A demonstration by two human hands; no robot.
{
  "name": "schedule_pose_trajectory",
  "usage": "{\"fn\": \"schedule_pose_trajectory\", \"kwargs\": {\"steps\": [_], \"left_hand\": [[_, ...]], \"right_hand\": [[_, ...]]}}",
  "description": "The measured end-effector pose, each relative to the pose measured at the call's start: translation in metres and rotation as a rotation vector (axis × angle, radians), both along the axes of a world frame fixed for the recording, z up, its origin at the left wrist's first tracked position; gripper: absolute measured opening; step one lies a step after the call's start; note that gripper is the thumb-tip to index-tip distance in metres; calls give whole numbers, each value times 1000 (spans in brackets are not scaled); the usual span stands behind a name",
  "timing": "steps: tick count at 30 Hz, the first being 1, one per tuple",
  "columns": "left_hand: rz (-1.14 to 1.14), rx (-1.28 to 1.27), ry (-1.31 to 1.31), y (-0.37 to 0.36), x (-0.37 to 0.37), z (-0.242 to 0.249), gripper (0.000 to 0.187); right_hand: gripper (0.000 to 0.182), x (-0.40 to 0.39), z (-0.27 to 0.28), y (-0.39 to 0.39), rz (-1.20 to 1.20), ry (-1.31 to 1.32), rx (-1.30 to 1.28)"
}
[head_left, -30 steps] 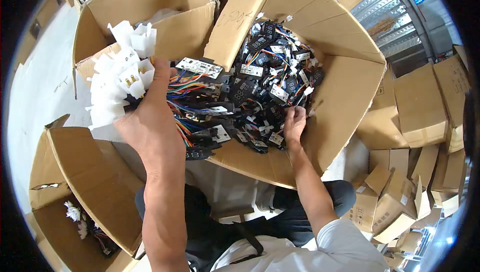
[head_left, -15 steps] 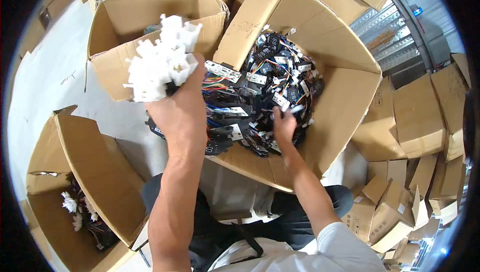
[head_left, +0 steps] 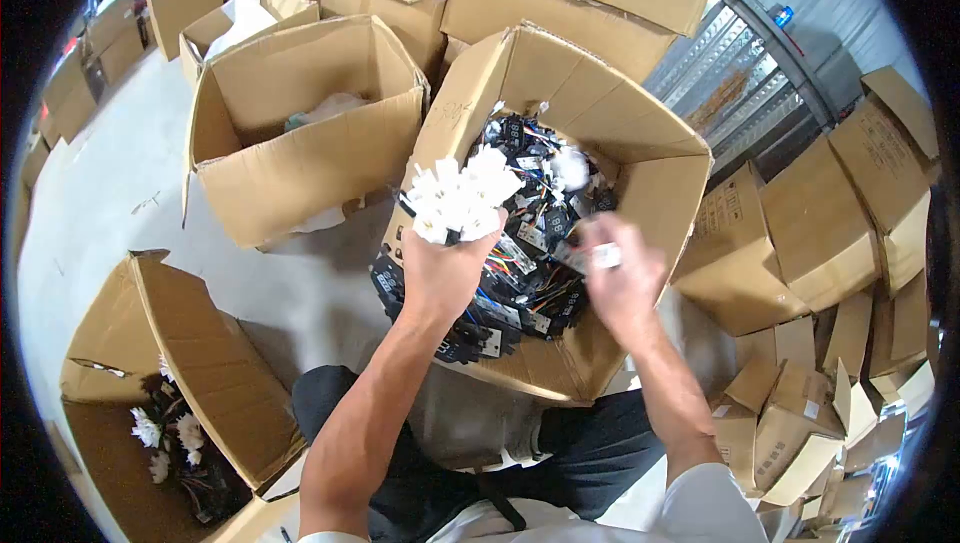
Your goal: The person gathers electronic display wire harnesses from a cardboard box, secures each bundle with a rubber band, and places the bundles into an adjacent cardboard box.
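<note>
My left hand (head_left: 440,268) is closed around a bundle of white connectors (head_left: 460,198), with wires and dark circuit boards hanging from it. The bundle is over the left side of a cardboard box (head_left: 660,183). Inside that box lies a heap of black display boards with coloured wires (head_left: 555,213). My right hand (head_left: 622,278), blurred, is closed on a small circuit board (head_left: 572,257) with a white connector, above the heap's right side.
An open box (head_left: 310,168) stands at the upper left. At the lower left, another box (head_left: 220,373) holds white connectors and dark parts. Stacked cartons (head_left: 810,223) fill the right side, and more cartons stand at the back, near a metal rack (head_left: 775,68).
My left hand with its bundle has moved right and down, over the box edge. My right hand has risen from the heap, now with a board in it. The view has shifted.
</note>
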State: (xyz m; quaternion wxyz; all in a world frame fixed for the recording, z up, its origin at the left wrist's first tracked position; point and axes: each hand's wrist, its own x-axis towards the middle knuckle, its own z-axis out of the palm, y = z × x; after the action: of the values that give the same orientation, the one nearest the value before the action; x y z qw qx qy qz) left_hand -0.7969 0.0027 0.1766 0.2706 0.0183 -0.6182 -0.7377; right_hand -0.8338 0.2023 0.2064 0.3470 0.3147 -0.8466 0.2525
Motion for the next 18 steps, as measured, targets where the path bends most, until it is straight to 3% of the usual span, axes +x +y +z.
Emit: {"fn": "schedule_pose_trajectory", "kwargs": {"steps": [2,4,9,11,12,13,15,16,18], "left_hand": [[-35,-3,-3,10,-2,-5,25],[-202,261,-58,17,-1,-10,28],[-428,416,-117,18,8,-6,36],[-373,125,-67,20,9,-9,33],[-354,164,-60,24,7,-12,32],[-359,163,-64,25,7,-9,32],[-224,-71,-159,23,6,4,28],[-174,-92,-111,22,2,1,24],[-187,6,-82,27,-10,-20,24]], "right_hand": [[27,7,-25,-7,221,-72,93],[28,12,-43,-19,256,-144,33],[30,11,-47,-14,330,-204,-36],[29,11,-52,-9,375,-342,-49],[25,15,-51,-5,324,-465,8],[25,13,-43,-3,319,-469,5],[22,10,-18,-3,392,-403,-168],[17,13,-6,2,277,-489,-196],[17,9,3,10,240,-425,-249]]}}
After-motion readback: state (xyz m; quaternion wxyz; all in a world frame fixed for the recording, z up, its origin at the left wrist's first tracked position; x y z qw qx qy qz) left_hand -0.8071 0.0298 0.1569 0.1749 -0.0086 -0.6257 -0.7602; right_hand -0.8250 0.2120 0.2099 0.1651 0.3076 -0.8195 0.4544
